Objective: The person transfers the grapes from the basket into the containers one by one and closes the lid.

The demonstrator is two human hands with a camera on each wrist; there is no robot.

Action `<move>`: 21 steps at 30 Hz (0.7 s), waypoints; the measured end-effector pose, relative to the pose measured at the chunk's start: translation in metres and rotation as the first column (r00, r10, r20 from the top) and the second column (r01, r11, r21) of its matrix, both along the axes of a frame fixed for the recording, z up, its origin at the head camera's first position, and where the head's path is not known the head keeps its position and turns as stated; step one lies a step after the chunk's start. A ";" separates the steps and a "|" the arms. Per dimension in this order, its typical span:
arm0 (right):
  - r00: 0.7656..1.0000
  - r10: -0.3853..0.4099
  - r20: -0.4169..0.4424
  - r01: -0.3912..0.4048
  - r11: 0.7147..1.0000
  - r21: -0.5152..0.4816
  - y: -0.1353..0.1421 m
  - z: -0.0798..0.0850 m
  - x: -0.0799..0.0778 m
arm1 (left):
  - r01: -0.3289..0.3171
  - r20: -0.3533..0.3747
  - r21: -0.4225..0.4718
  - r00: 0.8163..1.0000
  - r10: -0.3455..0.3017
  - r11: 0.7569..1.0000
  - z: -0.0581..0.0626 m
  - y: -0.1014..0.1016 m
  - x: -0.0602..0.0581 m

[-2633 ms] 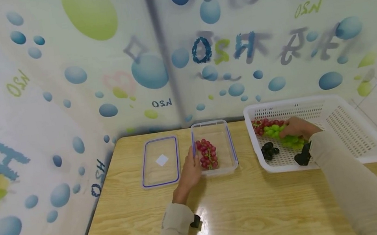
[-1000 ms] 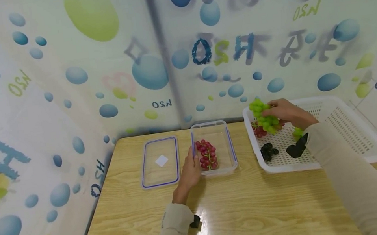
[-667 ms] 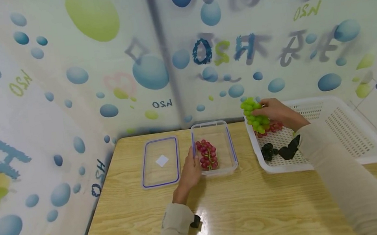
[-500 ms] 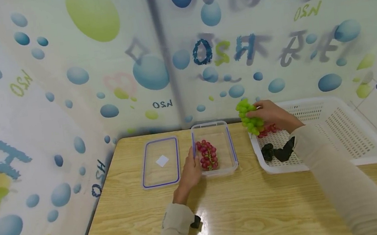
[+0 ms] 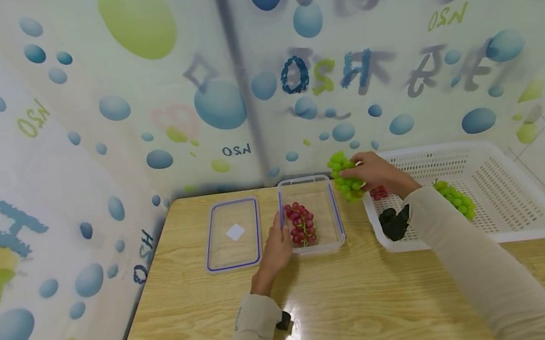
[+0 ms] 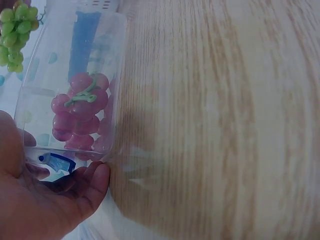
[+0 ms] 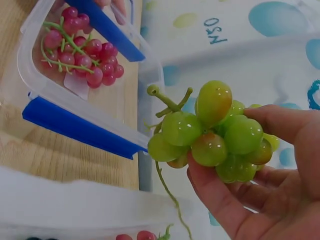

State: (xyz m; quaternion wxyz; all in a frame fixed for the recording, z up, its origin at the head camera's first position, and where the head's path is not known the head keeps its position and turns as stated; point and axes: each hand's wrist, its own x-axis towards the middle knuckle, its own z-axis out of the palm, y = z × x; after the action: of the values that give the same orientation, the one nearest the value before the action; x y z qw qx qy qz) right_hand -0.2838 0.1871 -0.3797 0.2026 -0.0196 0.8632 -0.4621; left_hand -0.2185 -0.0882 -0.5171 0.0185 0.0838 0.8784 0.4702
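My right hand (image 5: 373,170) holds a bunch of green grapes (image 7: 215,135) between thumb and fingers, raised in the gap between the clear plastic food container (image 5: 322,215) and the white basket. In the right wrist view, a stem and a thin tendril hang from the bunch. My left hand (image 5: 274,247) grips the container's left wall, its fingertips (image 6: 101,175) bent at a lower corner beside a blue clip. Inside the container, along its left side, lies a bunch of red grapes (image 5: 301,223). The container has no lid on it.
A white perforated basket (image 5: 521,177) stands at the right, holding green grapes (image 5: 456,200) and red grapes (image 5: 379,193); dark grapes (image 5: 387,215) there are partly covered by the right wrist's black device. The blue-edged lid (image 5: 235,249) lies left of the container. A patterned wall (image 5: 270,153) borders the table's back.
My right hand has lifted a bunch of green grapes from the basket and carried it left past the basket's rim. My left hand has stayed at the container.
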 end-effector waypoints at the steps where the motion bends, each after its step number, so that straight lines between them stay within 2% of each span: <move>1: 1.000 -0.001 0.000 0.001 1.000 0.012 -0.003 0.000 0.000 | 0.002 -0.003 0.004 1.000 -0.002 1.000 0.000 0.000 0.000; 6: 1.000 -0.011 0.007 0.010 0.998 0.065 -0.013 -0.001 0.000 | 0.007 -0.015 0.008 1.000 -0.007 1.000 0.001 -0.001 0.000; 15: 0.999 0.028 0.020 -0.028 0.999 0.026 -0.021 -0.008 0.000 | 0.038 -0.029 0.013 0.999 -0.038 0.999 -0.001 -0.001 -0.001; 21: 0.999 0.025 0.042 -0.026 0.999 0.018 -0.032 -0.013 0.003 | 0.027 -0.014 0.006 1.000 -0.027 1.000 0.000 -0.001 -0.001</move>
State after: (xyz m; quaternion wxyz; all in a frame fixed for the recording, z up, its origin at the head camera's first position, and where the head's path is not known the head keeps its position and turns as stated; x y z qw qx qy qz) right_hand -0.2809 0.1555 -0.3925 0.2268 -0.0191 0.8627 -0.4517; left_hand -0.2191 -0.0888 -0.5171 0.0183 0.0991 0.8758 0.4720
